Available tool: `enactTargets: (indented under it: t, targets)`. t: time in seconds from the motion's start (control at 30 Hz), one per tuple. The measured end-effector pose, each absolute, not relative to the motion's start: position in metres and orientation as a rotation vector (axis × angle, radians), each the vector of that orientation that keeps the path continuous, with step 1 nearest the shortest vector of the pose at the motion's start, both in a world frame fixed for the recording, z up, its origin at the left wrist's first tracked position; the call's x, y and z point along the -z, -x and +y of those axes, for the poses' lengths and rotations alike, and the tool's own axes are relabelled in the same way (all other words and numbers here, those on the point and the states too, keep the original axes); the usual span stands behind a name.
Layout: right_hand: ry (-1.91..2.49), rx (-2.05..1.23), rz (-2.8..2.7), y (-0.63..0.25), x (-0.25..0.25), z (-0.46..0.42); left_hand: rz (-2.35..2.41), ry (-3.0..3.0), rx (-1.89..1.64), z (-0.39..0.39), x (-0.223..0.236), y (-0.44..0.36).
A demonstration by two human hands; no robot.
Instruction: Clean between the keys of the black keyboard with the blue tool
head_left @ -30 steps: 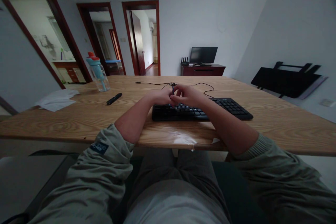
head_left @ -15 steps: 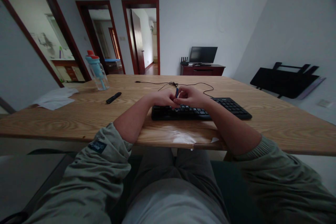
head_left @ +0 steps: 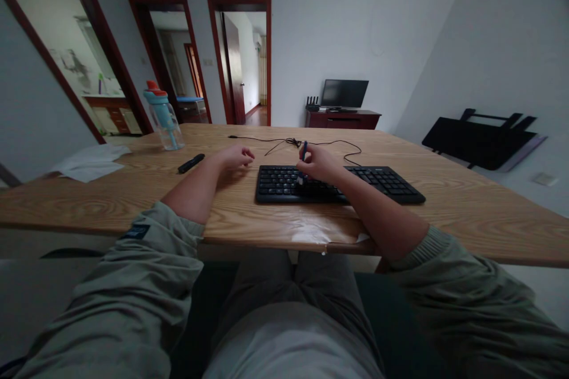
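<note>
My right hand [head_left: 320, 163] grips a small brush with a slim blue handle [head_left: 304, 151], held nearly upright. The brush's pale lower end [head_left: 301, 179] is over the left-middle keys of a black keyboard [head_left: 278, 182]; whether it touches them I cannot tell. Left of the keyboard, my left hand [head_left: 235, 157] hovers low above the wooden table, its fingers loosely curled and apart with nothing visible in them. The right forearm crosses in front of part of the keyboard and hides some keys.
A cable [head_left: 342, 142] lies bundled behind the keyboard. On the left are a black remote-like object [head_left: 191, 163], a clear and blue water bottle [head_left: 165, 121] with a red lid, and white paper sheets [head_left: 91, 163]. The table's front edge [head_left: 267, 244] has a peeling film.
My left hand has come away from the right hand and moved left, off the keyboard. The right hand stays over the keyboard, still holding the brush, whose pale lower end now shows.
</note>
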State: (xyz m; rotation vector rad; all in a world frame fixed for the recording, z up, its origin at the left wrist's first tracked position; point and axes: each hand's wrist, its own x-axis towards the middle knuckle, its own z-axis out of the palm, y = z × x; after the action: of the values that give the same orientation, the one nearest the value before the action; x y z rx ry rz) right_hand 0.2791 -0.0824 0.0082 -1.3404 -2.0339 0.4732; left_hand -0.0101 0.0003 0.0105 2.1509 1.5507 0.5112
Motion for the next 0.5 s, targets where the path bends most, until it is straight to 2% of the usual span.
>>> enactTargets:
  t: [0.27, 0.5]
  targets:
    - [1.375, -0.439, -2.046, -0.271, -0.006, -0.064, 1.576, -2.194, -0.44, -0.003, 0.001, -0.004]
    - [1.393, -0.236, -2.067, -0.262, -0.002, -0.045, 1.559, -2.256, -0.329, 0.003, 0.007, -0.004]
